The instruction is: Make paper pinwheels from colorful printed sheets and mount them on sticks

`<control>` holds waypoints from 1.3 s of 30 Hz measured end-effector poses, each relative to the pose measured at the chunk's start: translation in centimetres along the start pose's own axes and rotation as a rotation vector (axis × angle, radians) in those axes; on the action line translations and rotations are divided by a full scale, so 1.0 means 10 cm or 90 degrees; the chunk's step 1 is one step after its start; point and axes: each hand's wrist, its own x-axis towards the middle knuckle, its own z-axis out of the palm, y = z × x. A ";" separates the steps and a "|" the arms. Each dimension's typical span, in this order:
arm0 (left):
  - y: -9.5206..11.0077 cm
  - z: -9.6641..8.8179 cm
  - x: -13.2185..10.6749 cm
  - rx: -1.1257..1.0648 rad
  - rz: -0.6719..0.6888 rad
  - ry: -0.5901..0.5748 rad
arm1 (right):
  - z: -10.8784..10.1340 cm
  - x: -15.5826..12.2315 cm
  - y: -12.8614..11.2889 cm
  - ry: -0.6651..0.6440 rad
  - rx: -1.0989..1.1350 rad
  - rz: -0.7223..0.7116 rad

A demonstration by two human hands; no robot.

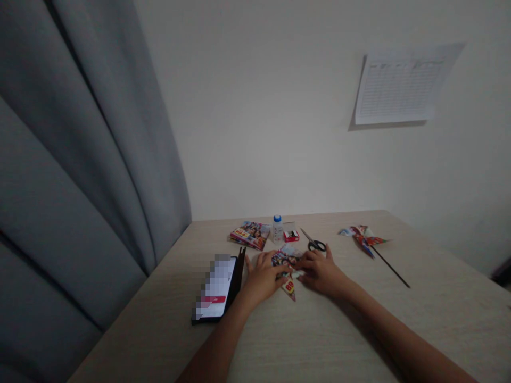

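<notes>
A colourful printed paper (289, 287) lies on the table between my hands, with a pointed corner towards me; it looks partly folded, and much of it is covered. My left hand (261, 277) holds the paper's left side, fingers bent over it. From the right, my right hand (322, 271) grips the same paper with curled fingers near its middle. Just beyond the right hand is a pair of scissors (316, 245) with black handles. A finished paper pinwheel (362, 238) on a dark stick rests farther right.
Left of my hands, a phone (217, 290) with a lit screen leans beside a dark flap. Behind are stacked printed leaflets (249, 234), a small blue-capped bottle (277, 230) and a red-and-white box (291, 235). A grey curtain (91, 133) borders the table's left.
</notes>
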 end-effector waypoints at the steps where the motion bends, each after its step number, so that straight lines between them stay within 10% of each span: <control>1: 0.00 0.00 0.00 0.000 0.001 0.000 | 0.00 0.00 0.00 -0.003 -0.002 -0.001; 39: 0.01 0.03 -0.03 -0.016 0.000 0.027 | 0.01 0.01 0.03 -0.001 0.013 -0.008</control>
